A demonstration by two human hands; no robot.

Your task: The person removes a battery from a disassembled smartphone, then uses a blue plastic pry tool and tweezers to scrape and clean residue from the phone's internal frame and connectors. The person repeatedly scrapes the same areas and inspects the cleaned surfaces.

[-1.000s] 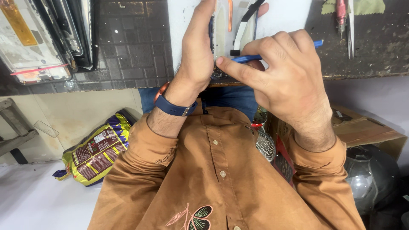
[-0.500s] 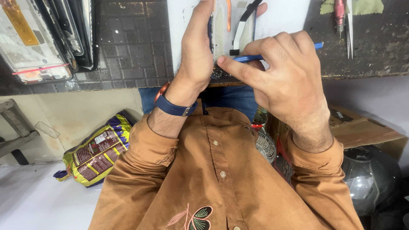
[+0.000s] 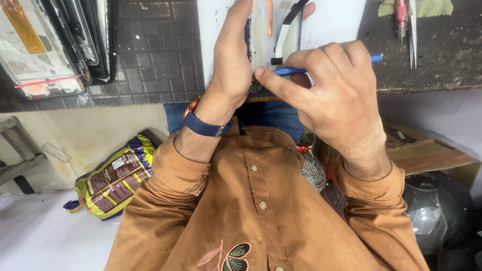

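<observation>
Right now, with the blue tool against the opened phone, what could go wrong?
The blue tool in the right hand works close to the white ribbon strip; a slip could nick or tear it. The left hand steadies the opened phone only along one edge, so it may shift under pressure. The phone lies near the table edge and could slide off.

Shirt [image 3: 261,211]: brown, buttoned, long-sleeved
Embroidery [image 3: 226,257]: a butterfly, it seems
Wristband [image 3: 203,123]: dark blue, worn on left wrist

Both hands raised, forearms converging.
Left hand [image 3: 232,60] extended flat, fingers straight; right hand [image 3: 331,95] curled, forefinger and thumb pinched.
</observation>
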